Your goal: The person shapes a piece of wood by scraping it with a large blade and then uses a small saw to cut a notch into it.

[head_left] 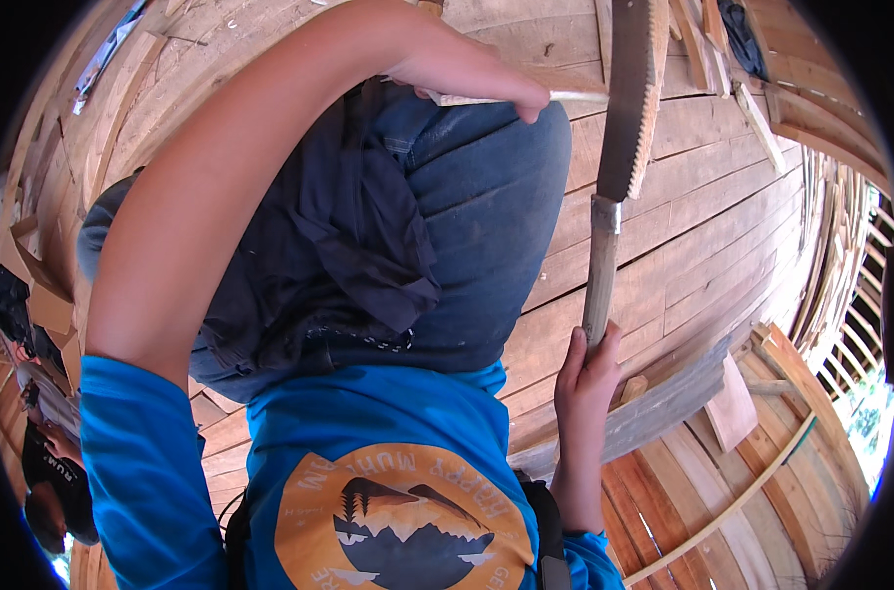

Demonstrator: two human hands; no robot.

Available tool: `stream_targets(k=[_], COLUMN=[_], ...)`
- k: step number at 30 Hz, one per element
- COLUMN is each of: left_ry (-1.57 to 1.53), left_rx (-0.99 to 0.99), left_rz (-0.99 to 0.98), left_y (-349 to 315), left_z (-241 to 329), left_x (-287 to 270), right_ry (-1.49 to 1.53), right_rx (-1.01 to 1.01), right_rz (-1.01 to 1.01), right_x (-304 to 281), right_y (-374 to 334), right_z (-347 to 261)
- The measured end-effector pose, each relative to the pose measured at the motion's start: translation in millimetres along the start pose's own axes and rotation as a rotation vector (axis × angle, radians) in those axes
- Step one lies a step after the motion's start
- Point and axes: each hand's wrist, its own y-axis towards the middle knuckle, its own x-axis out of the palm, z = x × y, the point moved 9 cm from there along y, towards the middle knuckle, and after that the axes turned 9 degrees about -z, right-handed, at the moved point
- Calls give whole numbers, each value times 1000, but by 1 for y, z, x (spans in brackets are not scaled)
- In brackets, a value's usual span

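Observation:
My right hand is wrapped round the wooden handle of a handsaw. The saw points away from me, its dark blade beyond a metal collar and its toothed edge on the right. My left arm arches over my bent leg, and the left hand is closed on a thin, pale wooden strip above the knee. The strip's right end meets the blade in the picture; whether they touch I cannot tell. Most of the left fingers are hidden behind the hand. A dark cloth lies bunched across my lap.
Curved wooden planking spreads around me. Loose boards lie at the far right, and a grey beam runs near my right arm. A thin batten crosses the lower right planks. Another person is at the left edge, near a cardboard box.

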Motion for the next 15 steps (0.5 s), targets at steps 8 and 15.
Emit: stream_targets(k=[8,15], left_ry=[-268,-160], left_rx=[29,-173], left_rz=[160,198], left_y=[6,-14], left_z=[-31,-27], left_x=[4,4], right_ry=[-119,-133], right_rx=[-37,18], right_rz=[-16,-64], right_x=[-30,-37], right_y=[25,17], right_z=[-35,-44])
